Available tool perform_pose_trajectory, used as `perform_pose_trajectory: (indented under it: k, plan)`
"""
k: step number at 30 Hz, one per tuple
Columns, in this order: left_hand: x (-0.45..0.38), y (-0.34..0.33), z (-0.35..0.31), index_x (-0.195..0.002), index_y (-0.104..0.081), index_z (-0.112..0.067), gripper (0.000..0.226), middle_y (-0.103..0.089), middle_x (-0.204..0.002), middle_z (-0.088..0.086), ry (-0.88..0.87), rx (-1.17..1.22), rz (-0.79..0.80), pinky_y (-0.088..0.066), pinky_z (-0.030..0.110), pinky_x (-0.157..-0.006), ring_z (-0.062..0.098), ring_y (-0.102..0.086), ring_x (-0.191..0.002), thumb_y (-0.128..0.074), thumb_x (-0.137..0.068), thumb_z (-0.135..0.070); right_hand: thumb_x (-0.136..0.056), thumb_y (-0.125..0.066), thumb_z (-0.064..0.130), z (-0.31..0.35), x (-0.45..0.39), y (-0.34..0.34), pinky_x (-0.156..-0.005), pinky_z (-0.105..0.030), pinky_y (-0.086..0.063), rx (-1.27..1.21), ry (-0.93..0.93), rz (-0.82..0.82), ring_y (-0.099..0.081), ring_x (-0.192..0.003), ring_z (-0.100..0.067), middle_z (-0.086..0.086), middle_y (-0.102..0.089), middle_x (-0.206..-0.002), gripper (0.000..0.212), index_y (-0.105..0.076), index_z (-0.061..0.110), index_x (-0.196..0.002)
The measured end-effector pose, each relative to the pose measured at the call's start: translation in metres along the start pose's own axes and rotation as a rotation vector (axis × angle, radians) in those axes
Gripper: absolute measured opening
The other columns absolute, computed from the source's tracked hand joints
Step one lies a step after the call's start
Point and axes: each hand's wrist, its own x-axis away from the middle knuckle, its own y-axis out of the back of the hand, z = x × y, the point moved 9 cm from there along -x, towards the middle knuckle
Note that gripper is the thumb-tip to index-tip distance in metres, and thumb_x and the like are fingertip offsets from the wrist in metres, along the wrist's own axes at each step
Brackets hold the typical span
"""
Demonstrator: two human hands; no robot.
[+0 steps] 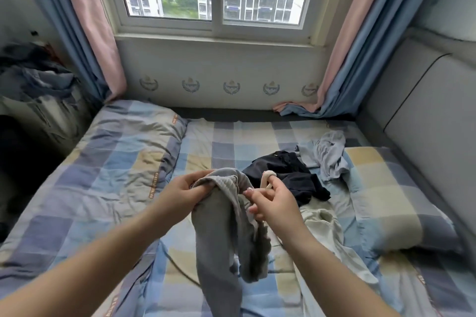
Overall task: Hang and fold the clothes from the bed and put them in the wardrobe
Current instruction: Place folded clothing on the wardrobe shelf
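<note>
The grey garment (221,226) is hanging between both hands above the checked bed (103,188), and the risk I am judging is mostly about grip. The left hand (180,194) is pinching only a bunched edge of the cloth near its top, at about 10 o'clock from the garment's middle, so the long lower part is dangling free toward 6 o'clock; if that pinch is loosening, the piece is likely sliding back onto the bed in a heap. The right hand (273,203), at about 2 o'clock from the garment's middle, is curling its fingers (253,194) around a pale hanger (268,177), whose loop is showing just above the thumb, with the cloth touching the knuckles. Most of the hanger is hidden, so I cannot tell whether it is already inside the garment. Threading it blind is probably where things are going wrong: the hanger could be snagging a fold or slipping out of an opening.

Further toward 3 o'clock, a cream garment (319,224), a dark garment (286,175) and a light blue garment (331,156) are lying on the bed, waiting.
</note>
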Motion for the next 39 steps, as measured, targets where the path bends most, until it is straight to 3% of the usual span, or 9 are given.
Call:
perform_pose_trajectory:
  k: [3,8,13,16,20,25,28,34,39]
  plan:
    - [-0.001,0.004,-0.034,-0.106,-0.068,-0.033,0.036,-0.072,-0.102,-0.018,-0.078,-0.095,0.018,-0.047,0.015,-0.083,-0.002,-0.063,-0.103,-0.051,-0.095,-0.003,-0.079,-0.07,0.039,0.006,-0.011,0.023,-0.065,-0.026,-0.049,0.583,0.144,-0.1,-0.059,-0.07,-0.008,0.01,-0.062,-0.078,0.028,-0.047,0.027,-0.091]
    - [0.0,0.004,-0.083,-0.105,-0.064,-0.041,0.046,-0.066,-0.096,-0.035,-0.215,-0.168,0.014,-0.04,0.004,-0.082,-0.016,-0.056,-0.1,-0.051,-0.093,0.002,-0.067,-0.069,0.053,-0.023,-0.026,0.009,-0.075,-0.034,-0.047,0.62,-0.036,0.102,-0.06,-0.099,-0.019,0.001,-0.056,-0.119,0.083,-0.031,0.022,-0.135]
    - [0.004,0.015,-0.114,-0.095,-0.071,-0.028,0.04,-0.07,-0.097,-0.022,-0.309,-0.235,-0.027,-0.042,0.007,-0.082,-0.007,-0.06,-0.098,-0.05,-0.092,0.006,-0.07,-0.052,0.041,-0.054,-0.026,-0.013,-0.062,-0.03,-0.043,0.83,-0.086,0.272,-0.06,-0.082,-0.022,0.004,-0.064,-0.087,0.028,-0.056,0.025,-0.093]
    - [0.006,0.04,-0.117,-0.095,-0.072,-0.027,0.031,-0.07,-0.095,-0.017,-0.299,-0.329,-0.163,-0.041,0.005,-0.074,-0.01,-0.06,-0.089,-0.056,-0.092,0.0,-0.081,-0.043,0.029,-0.061,-0.03,0.007,-0.064,-0.032,-0.043,1.019,-0.119,0.193,-0.059,-0.084,-0.028,-0.003,-0.066,-0.091,0.014,-0.054,0.021,-0.083]
    - [0.009,0.081,-0.098,-0.089,-0.074,-0.02,0.011,-0.072,-0.094,-0.003,-0.18,-0.389,-0.276,-0.046,0.013,-0.075,0.004,-0.063,-0.087,-0.074,-0.079,-0.015,-0.087,-0.043,0.019,-0.051,-0.047,0.056,-0.065,-0.031,-0.041,1.189,-0.082,-0.007,-0.059,-0.093,-0.027,-0.002,-0.063,-0.099,0.01,-0.052,0.022,-0.092]
    - [0.019,0.12,-0.045,-0.085,-0.075,-0.009,0.057,-0.074,-0.088,0.007,0.075,-0.16,-0.307,-0.05,0.031,-0.082,0.018,-0.066,-0.087,-0.078,-0.058,-0.059,-0.09,-0.038,0.01,-0.004,-0.065,0.087,-0.074,-0.036,-0.046,1.36,0.067,-0.14,-0.055,-0.105,-0.03,-0.007,-0.056,-0.11,0.025,-0.052,0.018,-0.108]
    - [0.02,0.142,-0.033,-0.082,-0.073,-0.014,0.015,-0.07,-0.083,0.004,0.072,-0.266,-0.435,-0.045,0.027,-0.078,0.019,-0.062,-0.087,-0.069,-0.087,-0.028,-0.09,-0.039,0.008,0.017,-0.073,0.101,-0.083,-0.04,-0.047,1.47,0.08,-0.169,-0.047,-0.113,-0.031,-0.011,-0.048,-0.121,0.03,-0.047,0.017,-0.118]
    - [0.012,0.171,-0.023,-0.083,-0.056,-0.02,0.014,-0.065,-0.084,0.004,0.082,-0.719,-0.552,-0.043,0.035,-0.074,0.024,-0.061,-0.084,-0.069,-0.085,-0.016,-0.09,-0.047,0.011,0.045,-0.081,0.145,-0.078,-0.041,-0.044,1.441,-0.13,-0.212,-0.048,-0.115,-0.036,-0.016,-0.039,-0.13,0.052,-0.028,0.021,-0.137]
    - [-0.001,0.169,-0.019,-0.111,-0.055,-0.014,0.023,-0.065,-0.1,0.012,0.107,-0.984,-0.548,-0.047,0.038,-0.078,0.032,-0.061,-0.093,-0.058,-0.088,-0.011,-0.087,-0.051,0.013,0.035,-0.093,0.171,-0.081,-0.039,-0.048,0.945,-0.387,-0.268,-0.055,-0.111,-0.036,-0.021,-0.048,-0.13,0.06,-0.021,0.005,-0.138]
